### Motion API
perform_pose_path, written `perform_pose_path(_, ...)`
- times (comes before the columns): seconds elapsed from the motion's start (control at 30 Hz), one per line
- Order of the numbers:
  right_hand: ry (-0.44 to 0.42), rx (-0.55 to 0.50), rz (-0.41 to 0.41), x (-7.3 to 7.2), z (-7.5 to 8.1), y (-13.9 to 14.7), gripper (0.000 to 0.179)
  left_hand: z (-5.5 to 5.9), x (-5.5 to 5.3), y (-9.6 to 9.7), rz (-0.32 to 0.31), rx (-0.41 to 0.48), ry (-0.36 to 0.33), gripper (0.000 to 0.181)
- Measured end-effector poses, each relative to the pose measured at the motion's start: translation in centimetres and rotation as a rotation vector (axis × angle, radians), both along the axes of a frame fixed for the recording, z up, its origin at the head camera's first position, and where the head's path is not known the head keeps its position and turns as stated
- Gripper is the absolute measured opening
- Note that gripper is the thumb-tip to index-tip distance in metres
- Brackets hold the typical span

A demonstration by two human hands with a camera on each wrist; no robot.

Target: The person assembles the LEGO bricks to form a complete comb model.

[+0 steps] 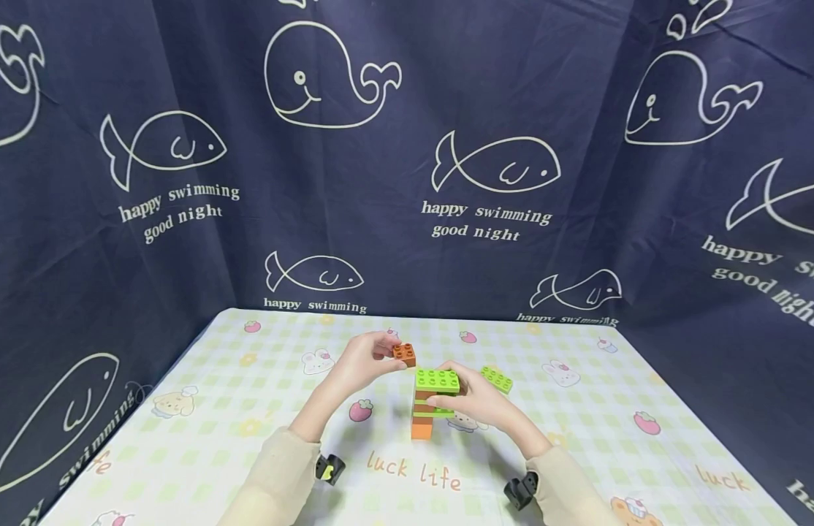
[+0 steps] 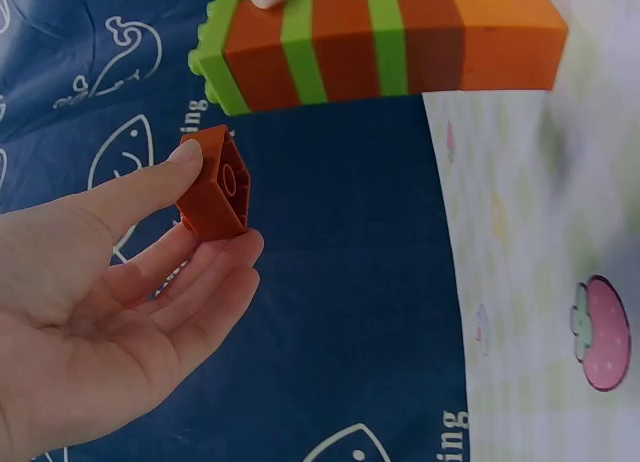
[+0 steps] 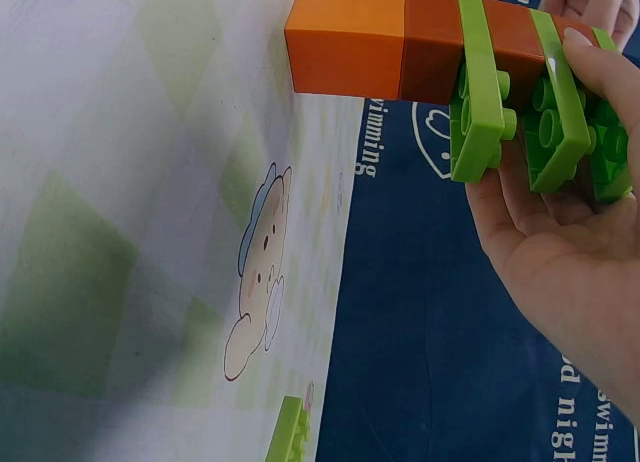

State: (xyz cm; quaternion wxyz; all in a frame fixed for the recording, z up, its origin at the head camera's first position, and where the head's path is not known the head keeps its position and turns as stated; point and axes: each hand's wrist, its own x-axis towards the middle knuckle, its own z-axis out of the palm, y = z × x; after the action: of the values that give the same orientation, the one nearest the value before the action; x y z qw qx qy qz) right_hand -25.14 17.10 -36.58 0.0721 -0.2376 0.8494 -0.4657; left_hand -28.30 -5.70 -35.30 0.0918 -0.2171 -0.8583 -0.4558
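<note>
A small brown toy brick (image 1: 404, 355) is pinched between the thumb and fingertips of my left hand (image 1: 363, 361), up and to the left of a block tower. In the left wrist view, the brick's hollow underside (image 2: 232, 180) faces the tower. The tower stands on the table with an orange block (image 1: 421, 428) at its base. Above that, brown bricks alternate with green studded plates, ending in a green plate (image 1: 437, 380) on top. My right hand (image 1: 478, 398) holds the tower's upper part from the right, its thumb on a brown brick; its other fingers are partly hidden.
A loose green studded plate (image 1: 496, 379) lies on the table behind my right hand. The table wears a checked cloth (image 1: 249, 394) with printed animals and strawberries. Dark blue curtains (image 1: 394, 219) with whale and fish drawings rise around the back and sides.
</note>
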Motion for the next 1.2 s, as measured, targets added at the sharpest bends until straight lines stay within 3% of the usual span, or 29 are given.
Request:
perform_pose_path(0.17, -0.003, -0.013, 0.016, -0.2, -0.3, 0.1, 0.03, 0.7, 0.5, 0.3, -0.023, 0.005, 0.006, 0.033)
perform_pose_path(0.3, -0.012, -0.028, 0.027, -1.2, -1.5, 0.4, 0.031, 1.1, 0.9, 0.6, -0.046, 0.002, -0.002, 0.033)
perform_pose_path(0.43, -0.011, -0.025, 0.027, -2.1, -2.7, 0.7, 0.033, 1.3, 1.2, 0.9, -0.069, 0.001, -0.02, 0.032)
perform_pose_path(0.57, -0.004, -0.026, 0.028, -2.2, -2.9, 0.8, 0.035, 1.2, 1.5, 1.1, -0.092, 0.002, -0.012, 0.032)
perform_pose_path(0.87, 0.018, -0.003, 0.009, -2.0, -2.6, 0.7, 0.035, 0.9, 1.5, 1.5, -0.129, -0.004, -0.011, 0.032)
perform_pose_path(1.1, 0.026, 0.03, -0.016, 0.1, 0.1, -0.1, 0.03, 0.6, 1.5, 1.6, -0.134, -0.014, -0.019, 0.032)
perform_pose_path(1.2, 0.024, 0.022, -0.02, 0.3, 0.4, -0.2, 0.03, 0.6, 1.5, 1.7, -0.139, -0.016, -0.013, 0.032)
